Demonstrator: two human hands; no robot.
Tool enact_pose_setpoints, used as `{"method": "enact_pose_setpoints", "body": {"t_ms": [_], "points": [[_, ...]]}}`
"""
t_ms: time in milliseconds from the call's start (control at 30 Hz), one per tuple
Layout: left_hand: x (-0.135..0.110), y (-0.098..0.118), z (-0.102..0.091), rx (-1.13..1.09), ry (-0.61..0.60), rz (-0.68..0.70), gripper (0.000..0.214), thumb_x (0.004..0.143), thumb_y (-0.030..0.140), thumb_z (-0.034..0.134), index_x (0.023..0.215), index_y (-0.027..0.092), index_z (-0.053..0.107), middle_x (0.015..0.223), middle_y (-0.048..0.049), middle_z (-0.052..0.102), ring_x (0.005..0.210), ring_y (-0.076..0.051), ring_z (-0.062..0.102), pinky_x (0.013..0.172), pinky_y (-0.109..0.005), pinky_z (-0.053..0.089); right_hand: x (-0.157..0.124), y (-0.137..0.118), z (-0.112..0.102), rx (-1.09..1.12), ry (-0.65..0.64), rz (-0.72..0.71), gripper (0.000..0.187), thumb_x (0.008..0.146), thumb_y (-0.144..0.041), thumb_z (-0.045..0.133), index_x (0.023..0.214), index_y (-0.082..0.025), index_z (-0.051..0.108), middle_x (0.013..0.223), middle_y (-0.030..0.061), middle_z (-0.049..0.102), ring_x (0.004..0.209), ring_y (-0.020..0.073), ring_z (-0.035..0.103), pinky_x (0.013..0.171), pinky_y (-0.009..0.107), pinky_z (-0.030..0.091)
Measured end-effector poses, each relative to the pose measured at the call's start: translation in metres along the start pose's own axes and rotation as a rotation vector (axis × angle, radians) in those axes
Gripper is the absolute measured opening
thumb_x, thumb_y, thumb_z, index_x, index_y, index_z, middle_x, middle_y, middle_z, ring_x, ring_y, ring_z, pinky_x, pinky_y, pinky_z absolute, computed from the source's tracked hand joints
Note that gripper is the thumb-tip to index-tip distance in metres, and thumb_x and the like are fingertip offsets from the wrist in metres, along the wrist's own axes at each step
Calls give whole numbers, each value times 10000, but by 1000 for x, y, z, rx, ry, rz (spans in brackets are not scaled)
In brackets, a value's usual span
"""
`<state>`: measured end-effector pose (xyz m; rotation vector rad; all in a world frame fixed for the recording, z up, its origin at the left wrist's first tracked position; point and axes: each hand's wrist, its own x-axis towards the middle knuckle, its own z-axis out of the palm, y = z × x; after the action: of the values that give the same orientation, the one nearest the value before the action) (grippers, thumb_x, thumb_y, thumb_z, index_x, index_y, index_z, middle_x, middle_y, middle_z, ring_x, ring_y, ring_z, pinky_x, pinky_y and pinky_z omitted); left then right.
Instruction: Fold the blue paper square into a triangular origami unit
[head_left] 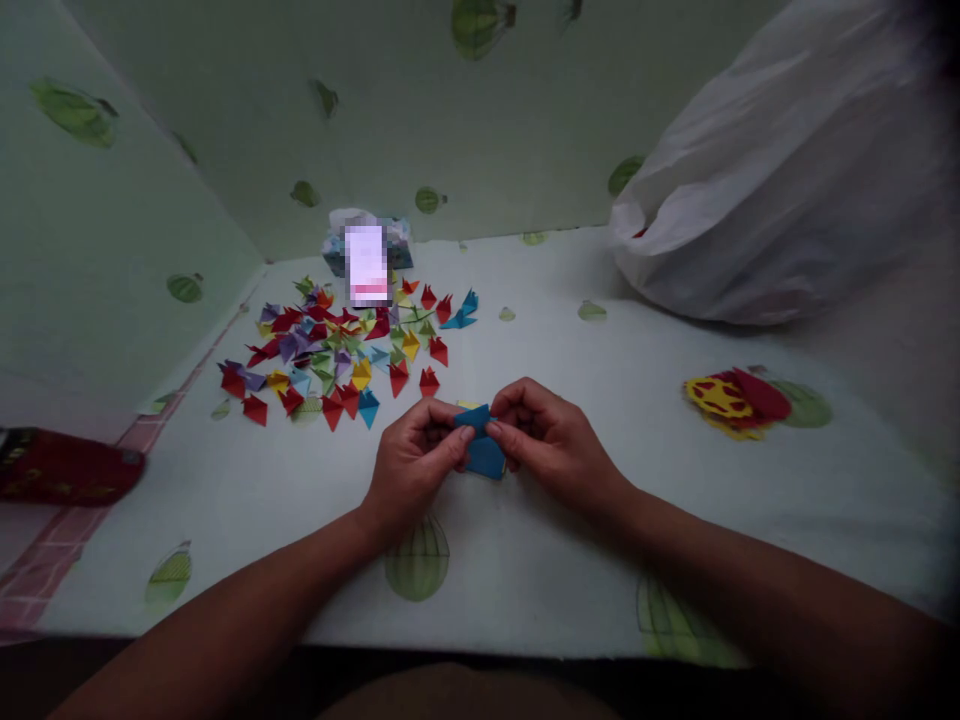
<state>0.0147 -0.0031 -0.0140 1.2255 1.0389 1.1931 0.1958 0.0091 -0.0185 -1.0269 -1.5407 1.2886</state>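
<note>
Both hands pinch a small blue piece of paper (472, 417) between thumbs and fingers, near the middle of the table. My left hand (415, 447) grips its left side, and my right hand (550, 432) its right edge. Right below lies a blue square of paper (486, 458), partly covered by my fingers; a pale yellow edge shows behind them. Whether the held piece and the square are joined, I cannot tell. Ahead and to the left spreads a pile of folded paper shapes (349, 350) in red, yellow, green, purple and blue.
Behind the pile, a lit phone (366, 262) leans on a tissue box (403, 240). A large white plastic bag (750, 220) stands at the back right. Red and yellow cut-out paper pieces (720, 397) lie to the right. A dark red object (71, 468) sits at the left edge.
</note>
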Motion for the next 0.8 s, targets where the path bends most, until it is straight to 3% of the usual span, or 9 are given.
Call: {"method": "enact_pose_setpoints", "body": {"t_ms": [567, 800], "points": [[0, 2, 1, -49, 2, -56, 249, 775, 318, 820, 770, 177, 615, 603, 29, 636, 529, -93, 597, 526, -204, 528, -1, -2, 2, 21, -31, 9, 233, 882, -364, 690, 830, -181, 557, 695, -18, 548, 588, 97, 506, 535, 245, 428], [0, -1, 1, -102, 51, -94, 243, 778, 298, 823, 844, 171, 628, 746, -1, 725, 631, -122, 708, 632, -233, 604, -1, 0, 2, -4, 37, -65, 167, 886, -303, 683, 915, -202, 554, 826, 11, 573, 682, 120, 525, 580, 262, 456]]}}
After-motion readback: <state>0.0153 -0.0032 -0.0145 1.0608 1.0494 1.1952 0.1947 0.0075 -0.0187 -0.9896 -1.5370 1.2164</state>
